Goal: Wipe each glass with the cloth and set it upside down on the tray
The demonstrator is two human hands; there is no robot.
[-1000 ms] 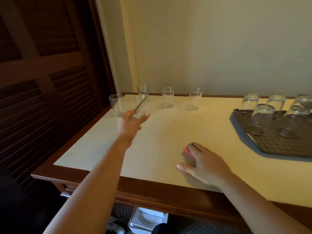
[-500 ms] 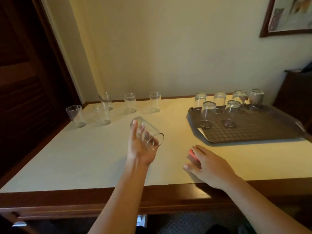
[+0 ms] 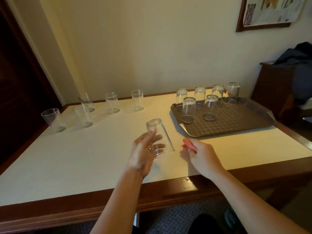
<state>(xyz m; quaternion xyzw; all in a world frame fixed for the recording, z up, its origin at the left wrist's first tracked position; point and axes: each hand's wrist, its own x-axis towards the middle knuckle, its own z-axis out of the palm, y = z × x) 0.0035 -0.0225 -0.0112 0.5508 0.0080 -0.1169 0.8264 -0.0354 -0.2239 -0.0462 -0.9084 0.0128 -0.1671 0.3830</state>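
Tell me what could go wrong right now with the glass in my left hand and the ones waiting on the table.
The left hand holds the tilted glass above the table mostly by fingertips; it might slip during wiping. The right hand pinches only a small bunch of the pink cloth, which could drop. Five upright glasses, like the corner glass near the left edge, could be knocked by a reaching arm.

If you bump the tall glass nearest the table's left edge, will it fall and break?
Probably it would tip: that upright glass looks tall and narrow on a small base. It stands close to the table edge, so it might go over. It looks thin and clear, likely breakable.
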